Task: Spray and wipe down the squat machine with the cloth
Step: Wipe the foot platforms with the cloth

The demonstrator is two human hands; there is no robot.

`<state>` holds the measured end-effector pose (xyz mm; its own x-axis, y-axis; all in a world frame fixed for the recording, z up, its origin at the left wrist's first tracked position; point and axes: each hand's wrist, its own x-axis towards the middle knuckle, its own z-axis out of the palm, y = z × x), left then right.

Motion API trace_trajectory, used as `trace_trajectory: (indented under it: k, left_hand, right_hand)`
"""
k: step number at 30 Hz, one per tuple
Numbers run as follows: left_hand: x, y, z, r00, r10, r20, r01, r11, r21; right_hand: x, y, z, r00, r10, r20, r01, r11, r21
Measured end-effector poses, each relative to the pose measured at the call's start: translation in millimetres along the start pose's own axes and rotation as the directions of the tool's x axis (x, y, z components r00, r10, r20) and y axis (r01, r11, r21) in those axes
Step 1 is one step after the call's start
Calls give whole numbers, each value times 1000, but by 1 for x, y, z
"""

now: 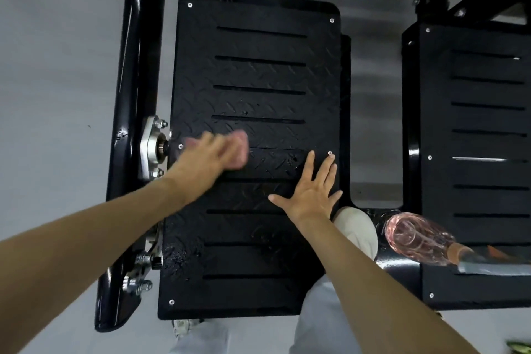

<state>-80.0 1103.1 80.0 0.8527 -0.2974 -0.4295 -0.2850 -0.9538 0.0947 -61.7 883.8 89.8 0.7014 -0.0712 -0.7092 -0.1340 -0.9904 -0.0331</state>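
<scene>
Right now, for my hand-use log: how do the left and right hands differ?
The left hand is blurred and on a pink cloth; the right hand is sharp and holds nothing. The left hand's fingers are unreadable; the right hand's are straight and spread. Both are over the same black footplate.

- A gym is showing: a black slotted diamond-tread steel footplate point(258, 75) is lying beside a matching second footplate point(482, 152).
- A glossy black tubular frame point(135, 66) is carrying a bolted silver bearing point(153, 146).
- Pale grey flooring point(57, 66) is spreading underneath.

Matt tread-patterned footplate point(258, 80), glossy black frame point(129, 66)
</scene>
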Motion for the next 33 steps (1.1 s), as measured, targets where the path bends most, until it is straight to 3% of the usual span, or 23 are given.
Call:
trace_trajectory:
  k: [2,3,4,5,6,8,9,10,12,14,15,17,18,20,22,23,24,26,28,30,31,32,33]
  left_hand:
    - [1,-5,-3,929,361,84,-370,917,150]
    - [7,-16,-5,912,408,51,-406,877,258]
    - [14,-27,-6,946,322,-23,-297,897,327]
    - [21,-36,-10,988,129,-89,-92,938,334]
    - [28,-40,-18,983,-130,-129,157,960,231]
    - [43,-36,-32,808,-585,-69,577,809,-107]
    - [51,-27,-35,732,-677,-70,654,728,-207]
    - [57,-15,-37,704,-705,-86,669,698,-254]
    - [63,17,-33,789,-604,-117,568,788,-239]
    - [65,46,-30,945,-295,-140,281,953,-110]
    - [66,51,-29,989,-100,-108,99,995,-6]
    - [71,35,-34,992,123,-15,-118,976,181]
    - [74,22,-38,996,86,-13,-80,969,232]
    - [79,-3,-45,968,-228,-106,240,964,116]
    - [82,-12,-45,802,-574,-166,554,818,-156]
    - [85,-9,-46,751,-645,-145,607,759,-234]
    - [87,-1,-44,762,-634,-135,599,768,-228]
    - [87,22,-37,880,-452,-144,435,890,-135]
    - [82,37,-31,985,-96,-140,102,994,34]
    - [82,25,-31,977,210,-36,-199,959,201]
    - [83,15,-37,970,242,-34,-231,953,193]
    - [88,6,-43,983,149,-107,-145,989,40]
    - [92,-3,-48,979,-57,-196,24,985,-168]
  right_hand:
    - [1,5,-2,1000,-5,3,5,1000,2]
    - [0,6,-3,1000,-15,8,15,1000,-3]
    - [0,7,-3,1000,-25,14,25,1000,-13]
    - [-1,9,-3,999,-33,13,34,999,-25]
    - [-1,10,-3,999,-38,11,38,999,-32]
    - [0,10,-3,999,-40,10,40,999,-33]
    - [1,10,-3,999,-40,12,40,999,-29]
    - [1,9,-3,999,-39,13,40,999,-28]
    - [1,7,-4,999,-35,20,36,999,-29]
    - [2,5,-4,999,-31,20,31,999,-27]
    - [2,4,-4,999,-27,19,28,999,-26]
    - [3,3,-5,1000,-23,20,24,1000,-19]
    - [3,3,-4,999,-24,21,24,1000,-15]
    - [3,3,-4,1000,-24,19,24,1000,-8]
    - [4,2,-4,1000,-15,17,15,1000,-6]
    - [5,0,-4,1000,-6,23,7,1000,-5]
    - [6,-2,-4,999,3,33,-3,1000,-6]
    - [8,-5,-7,998,22,57,-22,1000,-8]
    - [11,-7,-9,996,34,78,-35,999,7]
    - [10,-3,-10,999,1,45,-1,1000,5]
    - [8,0,-11,999,-54,-6,54,999,2]
    - [8,4,-14,989,-123,-76,125,992,13]
    - [10,8,-17,970,-188,-152,195,980,33]
